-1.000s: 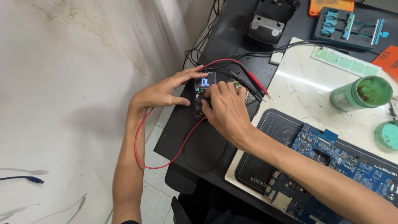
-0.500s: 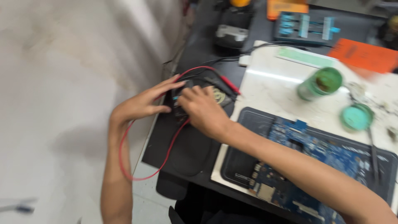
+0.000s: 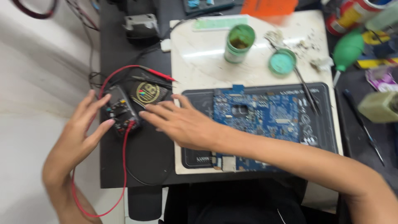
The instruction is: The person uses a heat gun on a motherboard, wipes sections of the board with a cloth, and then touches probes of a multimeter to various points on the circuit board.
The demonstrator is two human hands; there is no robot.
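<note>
Both hands are working the small black meter [image 3: 121, 110]: left hand [image 3: 78, 135] spread open, steadying its edge, right hand [image 3: 184, 122] flat, fingers loose, gripping nothing, best kept clear of the red lead [image 3: 124, 166].

Both hands spread flat; left [image 3: 81, 132] fingers splayed; right [image 3: 186, 124] palm-down.

A dark work table beside a pale floor, seen from above.

The table [image 3: 137, 166] has a black top, and on it lies a white marble-like slab [image 3: 199, 58] that shines where soft light falls on it. On the left side the floor [image 3: 37, 83] is light grey and smooth, with a faint shadow across it. Under the front edge of the table a black seat [image 3: 143, 203] shows partly. The picture is a little blurred.
</note>
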